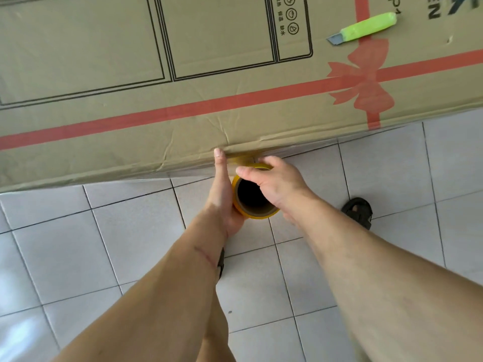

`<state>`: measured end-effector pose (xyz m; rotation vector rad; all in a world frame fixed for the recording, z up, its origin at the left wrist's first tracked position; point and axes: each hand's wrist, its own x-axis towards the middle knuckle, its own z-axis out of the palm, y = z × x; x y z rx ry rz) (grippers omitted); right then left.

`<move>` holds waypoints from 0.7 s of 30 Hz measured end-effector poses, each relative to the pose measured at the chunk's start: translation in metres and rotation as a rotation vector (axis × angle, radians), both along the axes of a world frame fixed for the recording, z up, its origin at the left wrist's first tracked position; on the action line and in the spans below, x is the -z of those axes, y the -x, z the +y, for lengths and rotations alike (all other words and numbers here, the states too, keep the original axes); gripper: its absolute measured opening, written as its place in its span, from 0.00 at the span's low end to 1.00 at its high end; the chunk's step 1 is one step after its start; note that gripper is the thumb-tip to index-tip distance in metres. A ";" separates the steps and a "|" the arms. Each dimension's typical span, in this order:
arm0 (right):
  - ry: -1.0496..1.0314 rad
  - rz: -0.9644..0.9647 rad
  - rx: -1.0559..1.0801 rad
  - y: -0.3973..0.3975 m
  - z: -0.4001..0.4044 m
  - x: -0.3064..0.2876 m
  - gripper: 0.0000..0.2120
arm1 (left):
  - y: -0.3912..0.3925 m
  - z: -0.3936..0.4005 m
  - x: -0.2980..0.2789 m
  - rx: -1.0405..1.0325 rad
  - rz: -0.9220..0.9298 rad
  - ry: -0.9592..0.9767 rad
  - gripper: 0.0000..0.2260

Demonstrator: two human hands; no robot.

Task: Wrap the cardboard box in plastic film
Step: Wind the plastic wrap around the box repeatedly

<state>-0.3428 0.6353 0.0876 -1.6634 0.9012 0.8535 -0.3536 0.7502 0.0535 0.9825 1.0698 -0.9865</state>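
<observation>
A large cardboard box with a printed red ribbon and bow fills the top of the head view, its near edge running over the floor. Just below that edge I hold a roll of yellowish film with a dark hollow core. My left hand cups the roll's left side, and its thumb presses on the box's top edge. My right hand grips the roll's top rim from the right. A thin strip of film reaches from the roll to the box edge. Clear film shows along the box's near side.
A green utility knife with its blade out lies on the box top at the upper right. The floor is pale tile with dark joints. A foot in a black sandal stands right of the roll.
</observation>
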 end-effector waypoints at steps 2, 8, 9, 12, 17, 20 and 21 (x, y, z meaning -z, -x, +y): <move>0.092 -0.002 -0.173 -0.003 -0.004 0.001 0.40 | 0.007 -0.003 0.001 0.008 0.007 0.002 0.54; 0.009 0.090 0.141 0.014 -0.016 0.002 0.32 | -0.008 -0.006 0.018 0.151 -0.121 -0.198 0.68; -0.017 0.105 0.173 0.017 -0.019 0.004 0.31 | -0.012 -0.010 0.011 0.134 -0.116 -0.137 0.63; 0.043 0.001 0.096 0.011 -0.028 0.005 0.31 | -0.009 -0.027 0.000 0.067 -0.105 -0.049 0.50; 0.154 -0.011 0.008 0.004 -0.044 0.005 0.42 | 0.014 -0.044 0.002 0.061 -0.002 -0.056 0.49; 0.062 0.092 0.197 0.015 -0.051 0.006 0.46 | 0.015 -0.050 0.005 0.077 -0.040 -0.148 0.54; 0.025 0.095 0.222 0.017 -0.053 0.006 0.45 | 0.012 -0.051 0.009 0.075 -0.069 -0.192 0.58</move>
